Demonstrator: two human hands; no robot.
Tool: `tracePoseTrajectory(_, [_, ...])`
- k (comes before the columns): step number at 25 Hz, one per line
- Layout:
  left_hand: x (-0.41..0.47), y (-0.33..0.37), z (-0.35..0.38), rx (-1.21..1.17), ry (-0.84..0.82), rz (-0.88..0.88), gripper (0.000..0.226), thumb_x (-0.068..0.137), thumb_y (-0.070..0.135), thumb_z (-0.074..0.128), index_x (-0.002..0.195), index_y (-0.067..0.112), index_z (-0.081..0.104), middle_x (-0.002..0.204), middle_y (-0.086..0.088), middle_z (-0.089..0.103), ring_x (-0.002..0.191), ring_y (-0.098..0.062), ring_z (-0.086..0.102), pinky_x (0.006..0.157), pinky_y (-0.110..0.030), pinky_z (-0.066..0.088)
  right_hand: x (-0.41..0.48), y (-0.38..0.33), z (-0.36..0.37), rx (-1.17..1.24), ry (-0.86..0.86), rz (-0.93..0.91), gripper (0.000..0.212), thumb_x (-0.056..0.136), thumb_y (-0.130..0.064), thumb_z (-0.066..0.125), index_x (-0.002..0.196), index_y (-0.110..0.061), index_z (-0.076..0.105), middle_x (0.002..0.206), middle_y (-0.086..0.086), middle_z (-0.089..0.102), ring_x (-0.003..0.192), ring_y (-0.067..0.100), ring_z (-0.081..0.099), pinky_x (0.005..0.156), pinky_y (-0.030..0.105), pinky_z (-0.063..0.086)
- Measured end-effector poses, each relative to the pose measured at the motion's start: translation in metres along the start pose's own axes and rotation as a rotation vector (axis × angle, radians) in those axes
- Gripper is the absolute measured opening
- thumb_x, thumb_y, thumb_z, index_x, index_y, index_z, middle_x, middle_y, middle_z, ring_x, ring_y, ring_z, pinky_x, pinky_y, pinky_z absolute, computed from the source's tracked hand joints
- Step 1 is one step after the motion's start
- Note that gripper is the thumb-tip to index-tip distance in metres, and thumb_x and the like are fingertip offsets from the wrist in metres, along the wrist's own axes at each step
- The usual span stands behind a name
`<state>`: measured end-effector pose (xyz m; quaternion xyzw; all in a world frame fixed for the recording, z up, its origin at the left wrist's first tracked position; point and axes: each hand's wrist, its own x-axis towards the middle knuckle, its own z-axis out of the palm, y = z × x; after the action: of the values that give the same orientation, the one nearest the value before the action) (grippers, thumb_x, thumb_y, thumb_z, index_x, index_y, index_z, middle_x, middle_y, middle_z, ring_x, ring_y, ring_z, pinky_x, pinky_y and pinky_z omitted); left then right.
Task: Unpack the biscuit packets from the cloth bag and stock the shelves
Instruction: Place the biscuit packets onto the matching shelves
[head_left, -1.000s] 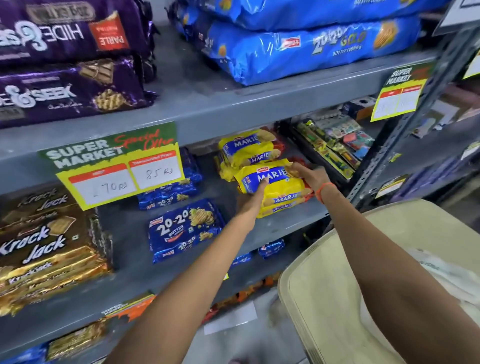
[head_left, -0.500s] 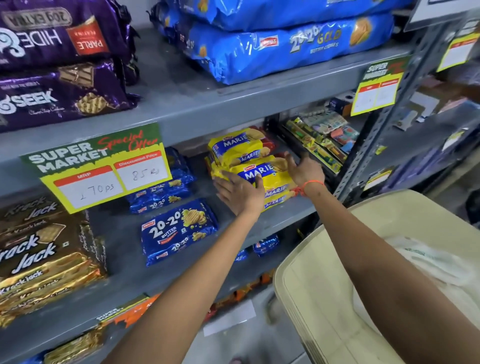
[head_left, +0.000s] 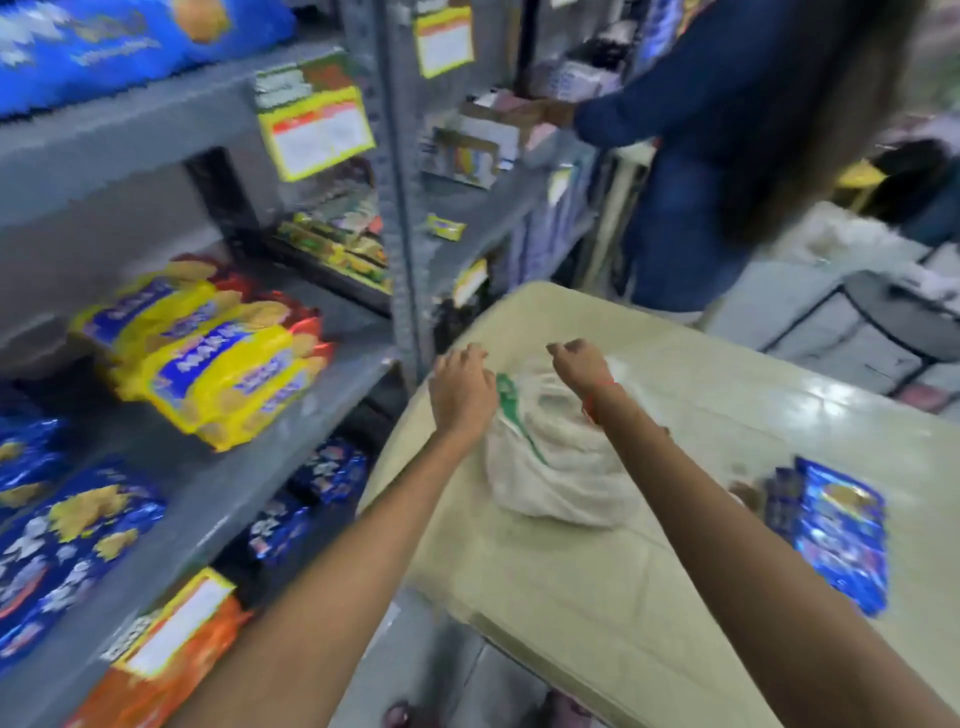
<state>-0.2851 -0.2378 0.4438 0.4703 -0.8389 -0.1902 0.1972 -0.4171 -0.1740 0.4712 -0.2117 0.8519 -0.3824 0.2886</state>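
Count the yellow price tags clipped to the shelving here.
5 at least: one left of the post, one above, two small right, one bottom left. Blur may hide others.

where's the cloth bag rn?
Head view, centre: the cloth bag lies on the beige table, under both hands, right of the shelves, with blue packets to its right.

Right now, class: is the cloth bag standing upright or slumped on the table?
Slumped: the cloth bag lies crumpled on the table. Contents cannot be told.
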Motion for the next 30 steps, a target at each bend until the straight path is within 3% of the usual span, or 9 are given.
tracePoseTrajectory(2, [-0.005,0.045,0.036,-0.043,-0.102,0.066,0.031,0.090,0.014,0.045,0.119,0.014,0.057,0.121,-0.012,0.060,0.118,-0.033,0.048,0.095,-0.041,0.040,-0.008,0.049,-0.046,0.335,0.062,0.232,0.041,0.097,-0.028,0.044,0.118,0.006,0.055,0.123,0.023,0.057,0.115,0.034,0.055,0.097,0.037,0.043])
tracePoseTrajectory(4, [-0.009,0.086,0.069,-0.053,-0.195,0.144,0.032,0.092,0.016,0.046,0.122,0.014,0.055,0.124,-0.011,0.059,0.120,-0.032,0.047,0.094,-0.041,0.041,-0.031,0.093,-0.082,0.784,0.019,0.507,0.035,0.096,-0.033,0.040,0.099,-0.005,0.061,0.107,0.014,0.060,0.100,0.031,0.059,0.097,0.039,0.043])
tracePoseTrajectory(7, [-0.013,0.151,0.124,-0.029,-0.406,0.276,0.045,0.094,0.030,0.048,0.136,0.015,0.045,0.139,-0.010,0.052,0.130,-0.030,0.042,0.102,-0.041,0.038,-0.053,0.159,-0.117,1.218,0.141,0.756,0.041,0.095,-0.045,0.036,0.122,-0.019,0.052,0.139,0.005,0.045,0.135,0.031,0.036,0.116,0.047,0.019])
tracePoseTrajectory(12, [-0.038,0.247,0.203,-0.005,-0.812,0.442,0.096,0.079,0.063,0.060,0.150,0.011,0.021,0.157,-0.009,0.027,0.144,-0.027,0.027,0.116,-0.042,0.027,-0.064,0.235,-0.151,1.430,0.493,0.717,0.058,0.100,-0.044,0.029,0.142,-0.005,0.036,0.149,0.012,0.040,0.136,0.029,0.039,0.110,0.037,0.032])
tracePoseTrajectory(17, [-0.051,0.313,0.254,-0.016,-1.017,0.451,0.110,0.072,0.062,0.068,0.151,0.009,0.013,0.160,-0.010,0.020,0.145,-0.027,0.025,0.115,-0.038,0.028,-0.051,0.279,-0.165,1.577,0.592,0.731,0.062,0.094,-0.054,0.038,0.138,-0.010,0.046,0.136,0.007,0.054,0.123,0.026,0.054,0.105,0.037,0.038])
tracePoseTrajectory(20, [-0.060,0.333,0.278,-0.035,-1.103,0.392,0.109,0.073,0.061,0.069,0.148,0.003,0.017,0.156,-0.013,0.027,0.141,-0.029,0.032,0.111,-0.037,0.033,-0.048,0.304,-0.179,1.482,0.775,0.798,0.063,0.088,-0.047,0.058,0.131,-0.002,0.048,0.118,0.016,0.062,0.091,0.027,0.064,0.081,0.041,0.051])
tracePoseTrajectory(25, [-0.064,0.343,0.304,0.037,-1.191,0.381,0.101,0.072,0.060,0.071,0.147,0.008,0.027,0.150,-0.011,0.039,0.133,-0.027,0.045,0.109,-0.041,0.040,-0.037,0.326,-0.187,1.527,0.720,0.786,0.048,0.084,-0.037,0.067,0.118,-0.004,0.058,0.121,0.018,0.065,0.085,0.027,0.064,0.062,0.034,0.053])
tracePoseTrajectory(27, [-0.060,0.348,0.312,0.066,-1.226,0.398,0.073,0.070,0.061,0.071,0.122,0.013,0.054,0.126,-0.007,0.063,0.112,-0.024,0.061,0.094,-0.036,0.051,-0.033,0.330,-0.185,1.536,0.705,0.804,0.048,0.083,-0.038,0.069,0.115,-0.005,0.057,0.119,0.017,0.066,0.087,0.029,0.067,0.065,0.039,0.056])
tracePoseTrajectory(30, [-0.052,0.351,0.313,0.101,-1.303,0.406,0.049,0.064,0.067,0.072,0.082,0.024,0.060,0.086,0.007,0.070,0.083,-0.015,0.067,0.067,-0.025,0.049,-0.028,0.336,-0.174,1.528,0.688,0.792,0.054,0.085,-0.040,0.066,0.124,-0.004,0.054,0.118,0.017,0.066,0.088,0.031,0.067,0.079,0.046,0.056])
